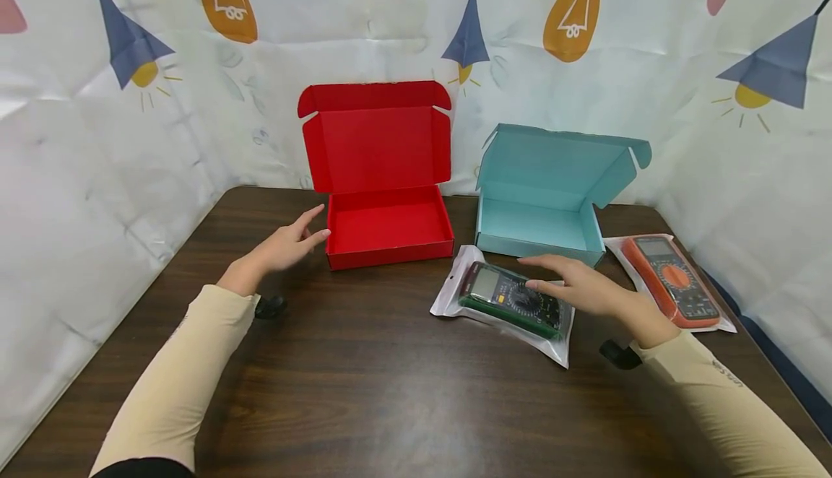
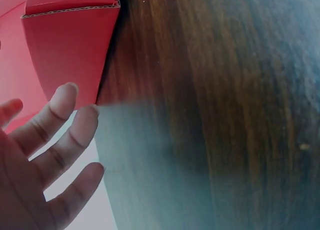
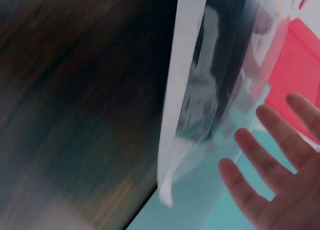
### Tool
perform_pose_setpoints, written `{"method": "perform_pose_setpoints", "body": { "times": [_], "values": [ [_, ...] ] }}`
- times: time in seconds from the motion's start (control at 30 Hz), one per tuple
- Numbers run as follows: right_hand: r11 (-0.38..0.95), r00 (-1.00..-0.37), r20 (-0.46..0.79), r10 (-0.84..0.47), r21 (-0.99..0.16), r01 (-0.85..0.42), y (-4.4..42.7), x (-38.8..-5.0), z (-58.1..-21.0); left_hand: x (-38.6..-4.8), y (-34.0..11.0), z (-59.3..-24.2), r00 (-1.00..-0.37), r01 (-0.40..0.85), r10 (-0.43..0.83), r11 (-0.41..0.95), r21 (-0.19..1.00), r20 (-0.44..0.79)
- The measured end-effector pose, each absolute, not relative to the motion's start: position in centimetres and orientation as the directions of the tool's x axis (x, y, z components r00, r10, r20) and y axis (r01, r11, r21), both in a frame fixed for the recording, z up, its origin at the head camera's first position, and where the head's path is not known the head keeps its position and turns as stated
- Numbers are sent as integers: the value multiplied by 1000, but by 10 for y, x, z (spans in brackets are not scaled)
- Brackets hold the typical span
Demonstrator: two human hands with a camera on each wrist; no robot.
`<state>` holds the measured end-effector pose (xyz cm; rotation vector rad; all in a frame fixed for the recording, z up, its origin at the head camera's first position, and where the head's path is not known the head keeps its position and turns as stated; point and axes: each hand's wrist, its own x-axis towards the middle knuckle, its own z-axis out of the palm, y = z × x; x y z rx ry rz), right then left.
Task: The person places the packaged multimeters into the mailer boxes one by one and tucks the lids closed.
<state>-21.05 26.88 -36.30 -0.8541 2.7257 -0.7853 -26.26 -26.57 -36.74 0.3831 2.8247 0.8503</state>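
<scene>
Left grip (image 1: 281, 250) hung loose beside red box (image 1: 390, 255), lid (image 1: 385, 142) apparently raised for access; right grip (image 1: 581, 287), relaxed, over green meter (image 1: 507, 300)

Before you stands a dark brown table (image 1: 364, 370) with streaky wood grain and a light sheen on its near part. Toward its far edge you have a red box (image 1: 390, 253) with its lid raised and, to the right of it, a teal box (image 1: 536, 244), also open. Just in front of the teal box, a green multimeter (image 1: 509, 302) lies face up in a clear bag (image 1: 447, 300). By your table's right edge lies an orange multimeter (image 1: 676, 279), likewise bagged and face up.
</scene>
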Motion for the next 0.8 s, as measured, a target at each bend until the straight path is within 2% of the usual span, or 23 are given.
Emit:
{"method": "perform_pose_setpoints", "body": {
  "times": [0.3,0.53,0.8],
  "values": [
    [666,-758,-60,-649,-527,-528,247,-210,-378,-266,-260,-373,-925,186,351,755,629,-148],
    [698,-748,-112,-655,-468,-542,238,-205,-385,-267,-261,-375,-892,169,396,737,655,-215],
    [686,-727,-59,-684,-394,-612,234,-204,-393,-265,-262,-374,-880,129,396,731,670,-262]
  ]
}}
